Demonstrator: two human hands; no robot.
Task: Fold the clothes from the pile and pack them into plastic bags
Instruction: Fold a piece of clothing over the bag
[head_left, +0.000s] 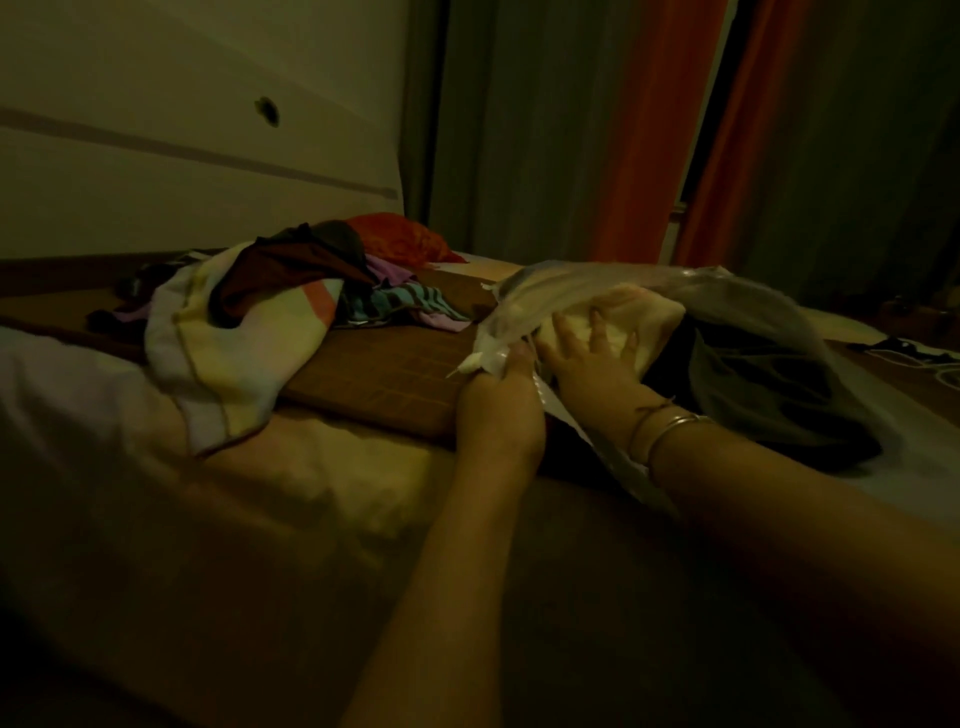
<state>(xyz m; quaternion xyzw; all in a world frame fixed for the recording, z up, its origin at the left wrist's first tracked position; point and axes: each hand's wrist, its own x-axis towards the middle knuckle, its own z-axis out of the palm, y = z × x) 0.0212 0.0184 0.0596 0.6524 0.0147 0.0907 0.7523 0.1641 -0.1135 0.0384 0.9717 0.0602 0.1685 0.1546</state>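
Head view, pretty dim: a clear plastic bag (675, 296) on the bed (311, 467) is held open at its mouth by the left hand (498, 400), fingers pinched on the rim. A folded cream garment (639, 317) is pushed inside by the right hand (587, 364), fingers spread flat. Dark clothes are already bagged; a messy pile (270, 306) is left unfolded.

no readable text, labels, brands, numbers or signs anywhere

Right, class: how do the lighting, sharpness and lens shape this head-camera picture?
Head view: dim, yellowish light, with the foreground forearms nearly in shadow; soft throughout, the plastic bag smeared by blur or sheen near the right hand and left hand; wide-angle bending curves the curtains.
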